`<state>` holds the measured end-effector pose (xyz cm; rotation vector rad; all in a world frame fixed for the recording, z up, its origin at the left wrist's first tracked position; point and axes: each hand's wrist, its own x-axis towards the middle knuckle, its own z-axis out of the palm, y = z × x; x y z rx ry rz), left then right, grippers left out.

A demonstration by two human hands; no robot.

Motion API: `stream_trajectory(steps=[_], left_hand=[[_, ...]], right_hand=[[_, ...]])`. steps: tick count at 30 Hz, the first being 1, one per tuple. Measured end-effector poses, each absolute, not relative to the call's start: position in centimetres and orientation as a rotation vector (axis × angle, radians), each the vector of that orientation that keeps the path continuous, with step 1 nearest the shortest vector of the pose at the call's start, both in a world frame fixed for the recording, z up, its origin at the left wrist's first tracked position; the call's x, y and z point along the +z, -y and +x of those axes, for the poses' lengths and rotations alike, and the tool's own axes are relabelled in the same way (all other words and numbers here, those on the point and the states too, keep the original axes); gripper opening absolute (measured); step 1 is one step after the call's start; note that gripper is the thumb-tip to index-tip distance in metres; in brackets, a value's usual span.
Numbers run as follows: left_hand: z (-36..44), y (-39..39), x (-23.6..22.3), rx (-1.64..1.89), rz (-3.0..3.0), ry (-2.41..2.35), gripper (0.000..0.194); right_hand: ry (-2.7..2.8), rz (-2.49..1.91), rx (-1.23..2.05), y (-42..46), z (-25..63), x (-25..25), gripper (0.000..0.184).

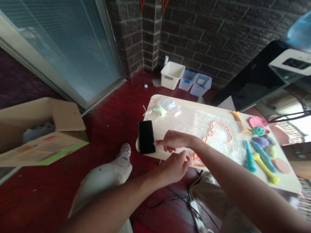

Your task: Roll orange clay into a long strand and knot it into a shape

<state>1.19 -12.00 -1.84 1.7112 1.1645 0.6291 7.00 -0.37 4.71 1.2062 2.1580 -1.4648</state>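
Clearly, in the head view, the chief risk lies at the right hand (pixel 178 139), whose forefinger is stretched out, the other fingers loosely curled with nothing visible in their grasp; its tip meets the near-right edge of a dark phone (pixel 146 137), touching or just above it. The phone lies flat, left of that fingertip, at the corner of the table (pixel 289 184), and seems to jut over the edge, so a sideways push could tip it off. The left hand (pixel 178 165), nearer the body, has its fingers bent together; whether they pinch anything I cannot tell. An orange strand (pixel 212 129) lies to its right and beyond, passing behind the right forearm, so a dragging arm could snag or break it. The phone's long axis runs away from the body, its far end leaning slightly left; the strand winds outward from beside the left hand, then hooks back rightward.
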Motion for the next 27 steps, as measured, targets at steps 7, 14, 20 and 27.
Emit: stream_trajectory(steps=[7,14,20,27], left_hand=[[1.2,12.3,-1.4,0.615,1.729,-1.209,0.029],[0.5,12.4,-0.1,0.563,1.79,-1.145,0.03],[0.9,12.7,-0.5,0.548,1.782,-1.154,0.031],[1.0,12.5,-1.2,0.657,1.743,-1.146,0.029]], right_hand=[[-1.933,1.104,-1.159,-0.3,1.6,1.7,0.061],[-1.933,1.129,-1.061,-0.2,1.0,1.5,0.057],[-1.939,1.17,-1.044,0.1,1.2,1.2,0.055],[-2.014,1.265,-1.063,0.0,1.5,2.6,0.056]])
